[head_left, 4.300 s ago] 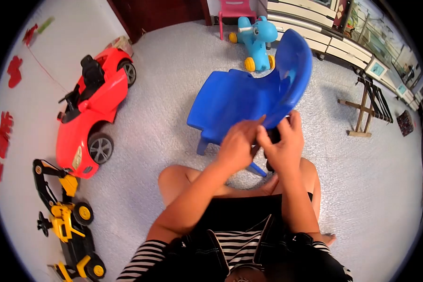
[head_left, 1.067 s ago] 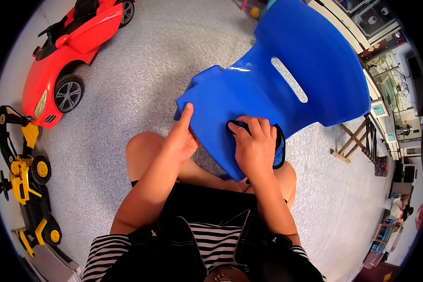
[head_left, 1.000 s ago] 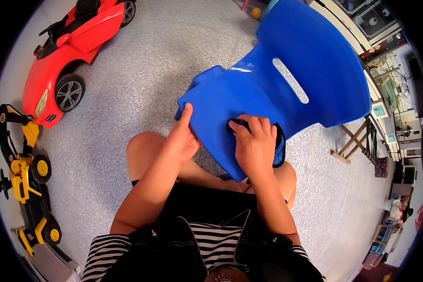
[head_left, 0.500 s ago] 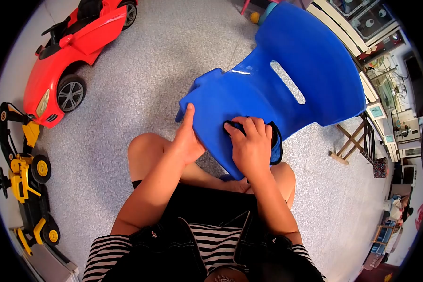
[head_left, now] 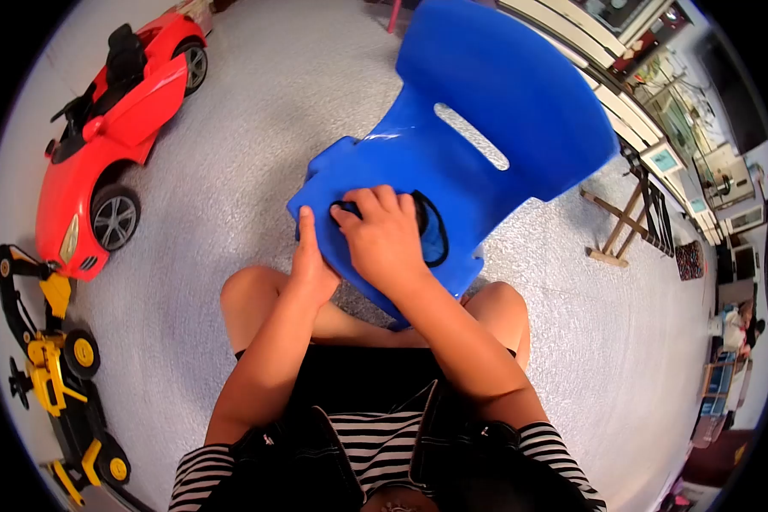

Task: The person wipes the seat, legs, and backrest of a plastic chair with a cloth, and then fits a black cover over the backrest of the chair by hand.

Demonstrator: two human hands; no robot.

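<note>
A blue plastic chair (head_left: 452,162) with a slotted backrest stands tilted in front of my crossed legs. My left hand (head_left: 313,271) grips the seat's near left edge, thumb on top and fingers hidden underneath. Under my right hand (head_left: 382,235) is a blue cloth piece with black edging (head_left: 433,232), pressed against the seat. My right fingers curl over it; part of the cloth sticks out to the right of the hand, and its exact kind cannot be made out.
At the left stand a red toy car (head_left: 102,162) and a yellow-black toy excavator (head_left: 55,367). To the right is a folding wooden stool (head_left: 619,222) on the speckled grey floor (head_left: 589,341). White cabinets (head_left: 563,30) line the upper right.
My right hand and the cloth have slid left across the seat, closer to my left hand. In view, the chair has shifted left, and the toys appear lower.
</note>
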